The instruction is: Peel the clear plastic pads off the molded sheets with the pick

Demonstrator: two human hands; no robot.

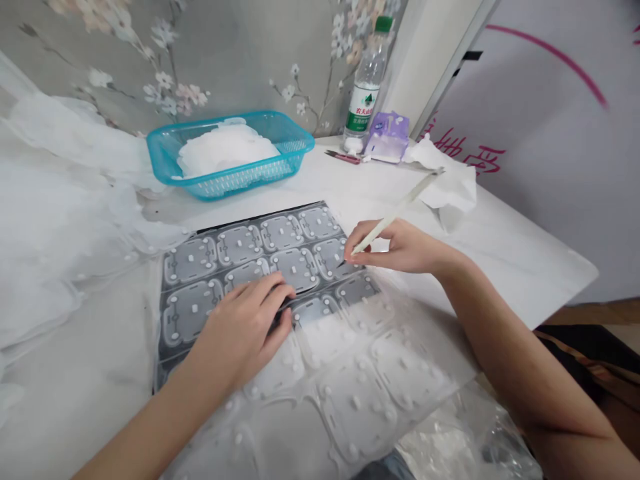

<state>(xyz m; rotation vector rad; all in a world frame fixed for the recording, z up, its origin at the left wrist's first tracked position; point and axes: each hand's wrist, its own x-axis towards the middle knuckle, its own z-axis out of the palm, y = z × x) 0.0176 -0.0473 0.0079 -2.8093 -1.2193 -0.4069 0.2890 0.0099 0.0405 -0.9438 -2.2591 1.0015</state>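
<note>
A translucent silicone sheet point(240, 250) moulded with several rounded pads lies over a dark mat on the white table. My left hand point(245, 327) rests on the sheet with fingers together, pressing it flat near the middle. My right hand point(395, 245) pinches a long, thin cream-coloured stick point(397, 212) like a pen, its tip touching a pad at the sheet's right side. The near part of the sheet hangs off the dark mat toward me.
A turquoise basket point(293, 143) holding white trimmed pieces stands at the back. A water bottle point(367, 83), a purple tissue pack point(387, 137), small pink scissors point(343, 157) and crumpled tissue point(445, 177) sit at the back right. A heap of white scraps point(55, 220) fills the left.
</note>
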